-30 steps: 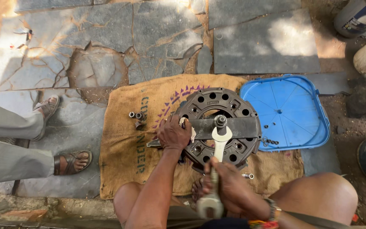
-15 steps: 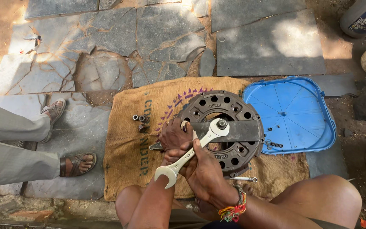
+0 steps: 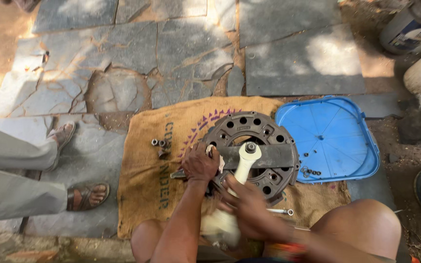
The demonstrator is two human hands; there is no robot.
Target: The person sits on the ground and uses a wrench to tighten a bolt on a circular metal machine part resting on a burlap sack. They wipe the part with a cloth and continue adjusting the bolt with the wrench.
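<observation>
The left hand [image 3: 200, 163] presses flat, fingers spread, on the clutch plate [image 3: 254, 151]. The right hand [image 3: 249, 207], just beside it, is closed around the wrench [image 3: 239, 178] on the centre bolt [image 3: 251, 147].

there is a single view, from a camera worn on the person's head. it looks steeply down and forward over the knees at a burlap sack [image 3: 157, 170] spread on stone paving [image 3: 171, 53], at about arm's reach. no second view shares the scene.
</observation>
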